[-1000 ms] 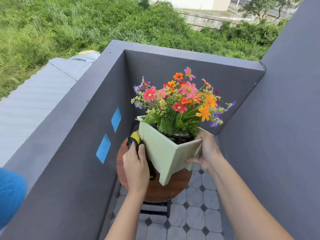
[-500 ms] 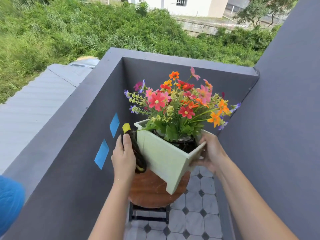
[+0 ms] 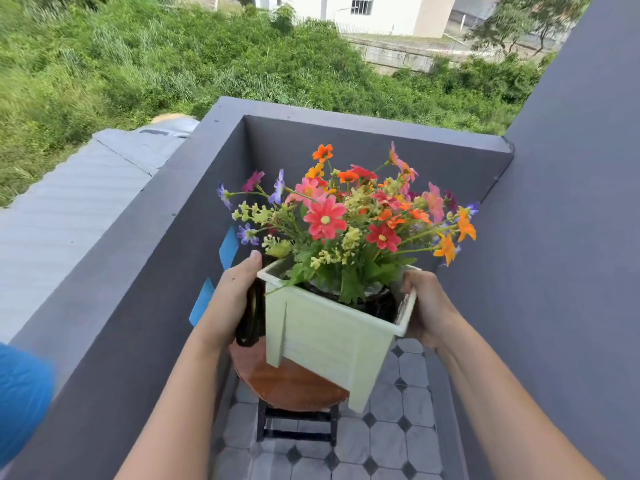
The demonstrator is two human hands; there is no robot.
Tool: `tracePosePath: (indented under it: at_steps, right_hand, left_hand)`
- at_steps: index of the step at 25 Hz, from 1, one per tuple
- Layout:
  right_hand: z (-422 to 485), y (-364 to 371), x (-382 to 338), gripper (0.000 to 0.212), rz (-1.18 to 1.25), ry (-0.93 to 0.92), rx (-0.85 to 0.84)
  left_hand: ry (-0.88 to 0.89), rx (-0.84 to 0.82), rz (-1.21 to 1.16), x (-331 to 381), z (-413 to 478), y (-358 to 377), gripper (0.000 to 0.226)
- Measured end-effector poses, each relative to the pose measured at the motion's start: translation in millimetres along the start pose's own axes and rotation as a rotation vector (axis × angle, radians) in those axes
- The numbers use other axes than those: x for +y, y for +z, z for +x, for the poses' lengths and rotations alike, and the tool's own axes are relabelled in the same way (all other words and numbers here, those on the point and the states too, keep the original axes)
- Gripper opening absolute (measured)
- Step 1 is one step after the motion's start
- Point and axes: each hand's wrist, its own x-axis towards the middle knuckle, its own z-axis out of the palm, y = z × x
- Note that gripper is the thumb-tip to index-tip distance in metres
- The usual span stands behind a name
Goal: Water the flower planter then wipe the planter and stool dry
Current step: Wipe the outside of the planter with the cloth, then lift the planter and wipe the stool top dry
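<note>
Both hands are holding the planter (image 3: 332, 337) lifted & tilted above the stool (image 3: 287, 382) at 6 o'clock: left hand (image 3: 230, 299) fingers pressing a dark cloth (image 3: 251, 317) to its side, right hand (image 3: 427, 310) fingers curled on the rim — should keep it level so nothing spills.

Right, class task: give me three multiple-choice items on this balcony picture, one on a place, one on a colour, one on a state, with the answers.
1. Where is the planter relative to the stool?
A. lifted above it
B. on the floor beside it
C. under it

2. What colour are the tape patches on the wall?
A. red
B. blue
C. white

3. What is the left hand doing?
A. hanging free
B. holding a dark cloth against the planter
C. picking a flower

Answers:
1 A, the stool's wooden seat is bare beneath it.
2 B, both patches are blue.
3 B, the cloth sits between hand and planter, with the right hand at the opposite rim.
</note>
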Motion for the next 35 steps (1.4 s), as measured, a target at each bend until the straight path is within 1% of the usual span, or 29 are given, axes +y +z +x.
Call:
tracePosePath:
  at_steps: [1, 2, 3, 5, 6, 8, 9, 12, 13, 14, 16, 17, 18, 19, 20, 21, 22, 23, 25, 26, 27, 29, 30, 31, 32, 33, 34, 35]
  right_hand:
    - [0, -2, -1, 0.007, 0.001, -0.013, 0.023]
    - [0, -4, -2, 0.011, 0.005, -0.026, 0.05]
    - [1, -5, -4, 0.012, 0.016, -0.032, 0.065]
    - [3, -5, -7, 0.012, 0.041, -0.032, 0.096]
    - [4, -3, -7, 0.014, 0.056, -0.03, 0.108]
    - [4, 2, -10, 0.006, 0.091, -0.054, 0.124]
    - [5, 2, -12, 0.009, 0.108, -0.063, 0.134]
    - [6, -1, -20, 0.003, 0.167, -0.084, 0.17]
    - [6, -4, -22, 0.004, 0.184, -0.084, 0.18]
    - [9, -7, -23, 0.008, 0.197, -0.085, 0.198]
    - [11, -12, -23, 0.009, 0.216, -0.087, 0.24]
    - [12, -13, -23, 0.006, 0.231, -0.084, 0.255]
    - [13, -13, -22, 0.003, 0.247, -0.081, 0.275]
    - [15, -15, -21, 0.003, 0.265, -0.08, 0.299]
    - [18, -16, -20, 0.004, 0.28, -0.08, 0.317]
    - [22, -18, -19, 0.005, 0.29, -0.077, 0.333]
    - [24, -20, -19, 0.007, 0.297, -0.074, 0.346]
    - [26, -22, -19, 0.007, 0.299, -0.075, 0.356]
    - [33, -27, -17, 0.005, 0.305, -0.088, 0.382]
    - [35, -29, -16, 0.006, 0.312, -0.094, 0.392]
    - [38, -31, -17, 0.007, 0.323, -0.095, 0.401]
    - [43, -34, -19, 0.008, 0.34, -0.102, 0.426]
    - [45, -36, -20, 0.011, 0.335, -0.109, 0.44]
    - [48, -38, -20, 0.016, 0.323, -0.114, 0.45]
    - [51, -39, -21, 0.019, 0.313, -0.119, 0.454]
    - [53, -41, -22, 0.021, 0.309, -0.124, 0.458]
    - [56, -43, -23, 0.021, 0.313, -0.129, 0.463]
    - [58, -45, -24, 0.021, 0.32, -0.13, 0.469]
  left_hand:
    - [0.015, 0.002, -0.049, 0, -3, -4, 0.063]
    - [0.064, 0.029, -0.059, -1, -7, -6, 0.074]
    - [0.149, 0.099, -0.005, -5, -11, -4, 0.068]
    - [0.324, 0.273, 0.223, -10, -25, 16, 0.036]
    - [0.381, 0.34, 0.332, -14, -30, 31, 0.031]
    - [0.495, 0.374, 0.487, -28, -34, 62, 0.041]
    - [0.53, 0.366, 0.522, -36, -37, 75, 0.041]
    - [0.542, 0.307, 0.539, -58, -46, 94, 0.044]
    - [0.503, 0.303, 0.522, -66, -49, 95, 0.049]
    - [0.414, 0.298, 0.473, -76, -50, 93, 0.053]
    - [0.137, 0.282, 0.284, -90, -48, 87, 0.05]
    - [-0.013, 0.248, 0.093, -93, -45, 85, 0.047]
    - [-0.155, 0.223, -0.153, -94, -41, 81, 0.041]
    - [-0.261, 0.217, -0.347, -94, -39, 77, 0.034]
    - [-0.303, 0.227, -0.416, -91, -35, 72, 0.03]
    - [-0.301, 0.237, -0.374, -87, -29, 68, 0.035]
    - [-0.276, 0.23, -0.261, -83, -22, 64, 0.042]
    - [-0.234, 0.227, -0.097, -79, -16, 60, 0.048]
    - [-0.125, 0.202, 0.37, -72, -7, 56, 0.056]
    - [-0.069, 0.138, 0.614, -75, -7, 58, 0.057]
    - [-0.041, 0.034, 0.862, -78, -12, 67, 0.058]
    - [-0.062, -0.216, 1.285, -100, -29, 87, 0.059]
    - [-0.108, -0.342, 1.411, -118, -39, 95, 0.059]
    - [-0.152, -0.437, 1.477, -132, -49, 102, 0.061]
    - [-0.184, -0.49, 1.526, -144, -55, 105, 0.065]
    - [-0.187, -0.488, 1.554, -148, -58, 105, 0.068]
    - [-0.123, -0.441, 1.552, -145, -56, 100, 0.069]
    - [0.013, -0.36, 1.518, -140, -50, 93, 0.068]
